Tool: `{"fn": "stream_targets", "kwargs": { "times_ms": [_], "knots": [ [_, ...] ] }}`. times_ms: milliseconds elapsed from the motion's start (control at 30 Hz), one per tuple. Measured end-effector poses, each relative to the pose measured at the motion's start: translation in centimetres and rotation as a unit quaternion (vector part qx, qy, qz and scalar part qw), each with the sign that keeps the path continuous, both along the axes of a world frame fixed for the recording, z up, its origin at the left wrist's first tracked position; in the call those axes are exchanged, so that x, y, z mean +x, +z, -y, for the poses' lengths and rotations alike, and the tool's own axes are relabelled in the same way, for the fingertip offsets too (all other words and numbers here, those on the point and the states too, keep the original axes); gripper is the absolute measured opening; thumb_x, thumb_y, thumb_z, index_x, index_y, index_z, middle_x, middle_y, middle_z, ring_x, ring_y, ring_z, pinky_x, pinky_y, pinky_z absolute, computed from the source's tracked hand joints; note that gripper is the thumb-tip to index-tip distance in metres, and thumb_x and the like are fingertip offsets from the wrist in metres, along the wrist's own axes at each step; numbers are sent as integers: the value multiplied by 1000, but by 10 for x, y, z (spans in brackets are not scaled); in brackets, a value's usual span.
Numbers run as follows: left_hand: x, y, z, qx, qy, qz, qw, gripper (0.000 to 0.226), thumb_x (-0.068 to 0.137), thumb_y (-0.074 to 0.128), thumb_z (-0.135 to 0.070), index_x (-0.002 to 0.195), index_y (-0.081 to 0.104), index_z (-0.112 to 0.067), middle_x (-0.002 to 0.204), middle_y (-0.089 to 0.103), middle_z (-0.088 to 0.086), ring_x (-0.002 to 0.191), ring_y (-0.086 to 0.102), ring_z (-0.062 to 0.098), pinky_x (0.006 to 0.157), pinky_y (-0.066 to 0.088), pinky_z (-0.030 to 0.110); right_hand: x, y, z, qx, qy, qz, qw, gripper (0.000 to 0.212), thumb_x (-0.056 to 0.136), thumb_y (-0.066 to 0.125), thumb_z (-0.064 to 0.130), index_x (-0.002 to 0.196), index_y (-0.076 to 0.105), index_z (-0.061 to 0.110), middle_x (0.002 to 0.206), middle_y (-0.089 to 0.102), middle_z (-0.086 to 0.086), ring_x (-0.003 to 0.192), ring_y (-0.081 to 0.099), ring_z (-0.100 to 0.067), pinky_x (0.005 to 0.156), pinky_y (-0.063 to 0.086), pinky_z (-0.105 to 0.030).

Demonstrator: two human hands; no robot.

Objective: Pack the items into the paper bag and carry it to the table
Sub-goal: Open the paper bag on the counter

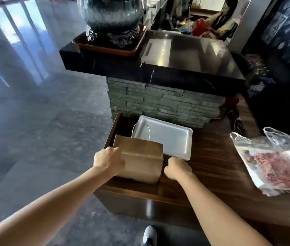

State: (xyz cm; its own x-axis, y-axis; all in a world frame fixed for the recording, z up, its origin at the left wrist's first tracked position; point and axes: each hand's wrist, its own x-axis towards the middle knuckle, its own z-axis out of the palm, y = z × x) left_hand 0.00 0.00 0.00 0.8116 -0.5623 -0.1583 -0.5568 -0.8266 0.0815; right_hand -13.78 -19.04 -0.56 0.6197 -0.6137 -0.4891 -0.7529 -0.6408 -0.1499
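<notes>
Paper bag (141, 161) stands upright at the near left corner of the wooden counter (215, 176), brown, its top folded shut, with a thin loop handle (141, 128) rising behind the fold. Nearest to me, a grey shoe (149, 235) shows on the floor (39, 132) below the counter's front edge, and two bare forearms reach up from there toward the bag. The left hand (108, 160) presses against the bag's left side, fingers curled round its upper corner and gripping it. The right hand (177, 167) sits just beside the bag's right side, knuckles up and fingers clenched; whether it has hold of the paper I cannot tell. Just behind the bag, touching its back edge, lies a white tray (169, 137), flat on the counter. Well to the right of the bag rests a clear plastic bag (273, 162) with something red and white inside. Beyond the tray rises a grey stacked-stone pillar (158, 103), carrying a glossy black slab (185, 66). On that slab, far behind the bag and to its left, a big dark glazed vase (110, 13) sits on a carved stand in a brown tray (105, 47)
</notes>
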Motion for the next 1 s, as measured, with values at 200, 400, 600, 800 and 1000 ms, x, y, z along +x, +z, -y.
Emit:
{"fn": "stream_targets", "kwargs": {
  "times_ms": [200, 400, 600, 800, 1000],
  "knots": [
    [45, -4, 30, -93, 103, -27, 990, 33, 80, 62, -29, 108, 54, -13, 107, 59, 12, 93, 62, 38, 67, 47, 40, 44, -8, 44, 137, -113, 137, 974, 13, 81, 49, 24, 85, 61, 20, 93, 69, -6, 71, 68, -25, 71, 62, -41],
    [67, -24, 40, -132, 174, -125, 968, 38, 83, 57, -29, 118, 52, -17, 112, 65, 14, 99, 60, 37, 72, 45, 37, 67, -20, 47, 181, -173, 174, 952, 15, 79, 54, 28, 86, 64, 19, 86, 69, -3, 75, 68, -23, 72, 61, -42],
    [85, -23, 46, -193, 123, -174, 958, 32, 82, 54, -24, 108, 69, -34, 107, 72, 5, 89, 65, 28, 72, 55, 33, 70, -21, 36, 183, -271, 245, 913, 10, 84, 58, 28, 87, 64, 21, 86, 68, -1, 82, 64, -22, 73, 55, -35],
    [90, -21, 41, -243, 23, -207, 948, 26, 79, 63, -18, 96, 73, -34, 88, 71, -7, 88, 64, 17, 73, 50, 27, 65, -20, 23, 287, -421, 346, 788, 24, 92, 55, 40, 81, 66, 22, 93, 69, -2, 87, 63, -18, 86, 51, -42],
    [86, -15, 21, -245, -125, -156, 949, 27, 80, 67, -19, 105, 72, -29, 105, 64, -5, 99, 55, 20, 87, 48, 37, 54, -15, 15, 324, -451, 389, 735, 33, 86, 61, 48, 75, 74, 20, 93, 75, -5, 93, 67, -24, 80, 52, -38]
  ]
}}
